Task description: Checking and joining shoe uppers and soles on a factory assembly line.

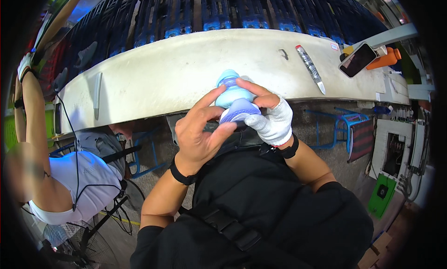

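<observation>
A small soft-looking shoe [231, 97], light blue and lavender with a pale edge, is held up between my two hands in front of the table's near edge. My left hand [198, 131] is bare and closed around its left side, with the index fingertip up on the lavender band and the thumb by the lower end. My right hand [274, 120] grips the other side. A white knit glove covers most of that hand, and some fingers stick out bare. Fingers hide part of the shoe's sides.
On the pale table [167, 66] lie a knife [310, 69] with a patterned handle, a slim grey tool [98, 96] and a phone [357, 60] beside an orange bottle [385, 58]. Behind runs a dark slatted conveyor [214, 10]. A person in white [79, 185] works at left. Blue stool [342, 129] stands right.
</observation>
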Demonstrator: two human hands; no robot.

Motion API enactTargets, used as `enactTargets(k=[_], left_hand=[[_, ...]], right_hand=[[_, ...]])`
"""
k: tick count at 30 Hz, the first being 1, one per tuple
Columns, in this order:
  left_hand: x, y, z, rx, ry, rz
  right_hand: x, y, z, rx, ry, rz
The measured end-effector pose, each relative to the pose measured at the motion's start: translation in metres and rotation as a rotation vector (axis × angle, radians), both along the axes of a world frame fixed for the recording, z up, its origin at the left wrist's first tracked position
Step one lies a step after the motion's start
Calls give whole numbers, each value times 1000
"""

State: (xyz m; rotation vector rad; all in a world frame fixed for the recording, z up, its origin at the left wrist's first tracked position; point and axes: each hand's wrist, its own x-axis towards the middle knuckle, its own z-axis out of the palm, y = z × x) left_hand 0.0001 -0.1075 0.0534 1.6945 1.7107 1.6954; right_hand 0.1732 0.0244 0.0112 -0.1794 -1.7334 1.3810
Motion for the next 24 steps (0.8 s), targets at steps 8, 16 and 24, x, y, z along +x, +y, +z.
enactTargets(k=[8, 16, 24], left_hand=[[-4, 1, -11, 9, 117, 16], [-5, 3, -17, 4, -19, -2], [-40, -3, -7, -52, -156, -60]], right_hand=[[-1, 12, -5, 297, -82, -60], [-1, 8, -4, 249, -126, -94], [-27, 16, 0, 231, -60, -49]])
